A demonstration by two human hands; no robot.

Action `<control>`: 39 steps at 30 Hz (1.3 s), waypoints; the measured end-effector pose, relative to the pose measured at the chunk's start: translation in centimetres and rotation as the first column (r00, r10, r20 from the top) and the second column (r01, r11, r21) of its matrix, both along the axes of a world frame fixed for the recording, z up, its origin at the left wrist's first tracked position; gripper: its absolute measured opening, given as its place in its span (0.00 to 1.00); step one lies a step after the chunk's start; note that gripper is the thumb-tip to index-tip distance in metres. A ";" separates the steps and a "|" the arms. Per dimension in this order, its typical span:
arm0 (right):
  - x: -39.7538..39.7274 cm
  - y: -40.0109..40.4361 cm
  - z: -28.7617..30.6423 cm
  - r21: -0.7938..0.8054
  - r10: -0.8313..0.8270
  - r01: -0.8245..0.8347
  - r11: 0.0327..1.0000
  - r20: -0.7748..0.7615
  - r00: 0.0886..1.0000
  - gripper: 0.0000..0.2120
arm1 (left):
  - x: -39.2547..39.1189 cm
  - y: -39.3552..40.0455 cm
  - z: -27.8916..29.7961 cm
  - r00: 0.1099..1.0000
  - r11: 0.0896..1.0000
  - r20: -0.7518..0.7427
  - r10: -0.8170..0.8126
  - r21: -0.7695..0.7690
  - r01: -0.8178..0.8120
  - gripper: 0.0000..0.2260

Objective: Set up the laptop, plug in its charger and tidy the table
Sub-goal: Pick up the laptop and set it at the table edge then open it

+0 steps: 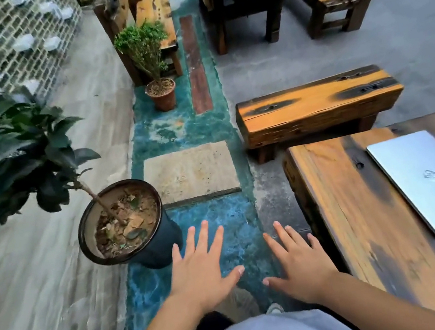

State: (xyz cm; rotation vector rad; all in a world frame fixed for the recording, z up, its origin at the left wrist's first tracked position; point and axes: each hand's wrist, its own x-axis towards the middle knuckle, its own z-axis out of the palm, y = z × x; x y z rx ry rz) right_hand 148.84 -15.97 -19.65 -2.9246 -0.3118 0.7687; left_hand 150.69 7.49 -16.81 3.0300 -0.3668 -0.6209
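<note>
While both hands are held out palm-down over the blue floor strip (215, 223), the left hand (200, 272) and the right hand (300, 263) have their fingers straight and spread, holding nothing. The closed silver laptop (431, 179) lies flat on the wooden worktop (344, 215) at 3 o'clock, well apart from the right hand. A dark potted plant (122, 225) stands at 9 o'clock, just beside the left hand. A low wooden bench (316, 103) sits at 1 o'clock.
</note>
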 end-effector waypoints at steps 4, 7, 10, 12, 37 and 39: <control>4.0 -1.4 0.1 0.021 -0.080 0.081 0.997 -0.042 0.996 0.48 | 4.8 -1.7 -0.6 0.999 0.999 -0.010 -0.053 -0.008 0.053 0.42; 6.7 -2.2 0.2 0.018 -0.158 0.159 0.987 -0.068 0.985 0.47 | 9.5 -2.5 -0.7 0.993 0.993 -0.021 -0.114 -0.018 0.114 0.42; 9.4 -3.0 -0.3 0.022 -0.259 0.262 0.965 -0.078 0.963 0.47 | 15.1 -3.6 -1.0 0.980 0.980 -0.037 -0.196 -0.040 0.194 0.42; 11.6 -3.5 -0.7 0.016 -0.336 0.339 0.941 -0.076 0.939 0.47 | 19.2 -4.5 -1.1 0.964 0.964 -0.044 -0.262 -0.053 0.260 0.41; 13.3 -3.3 3.1 0.042 -0.997 0.996 0.079 0.021 0.078 0.46 | 36.3 -22.8 1.2 0.195 0.193 0.019 -0.981 -0.078 0.978 0.41; 11.9 -3.2 3.2 0.047 -1.000 0.999 0.007 0.009 0.007 0.45 | 35.2 -24.3 1.2 0.136 0.134 0.032 -0.990 -0.069 0.989 0.41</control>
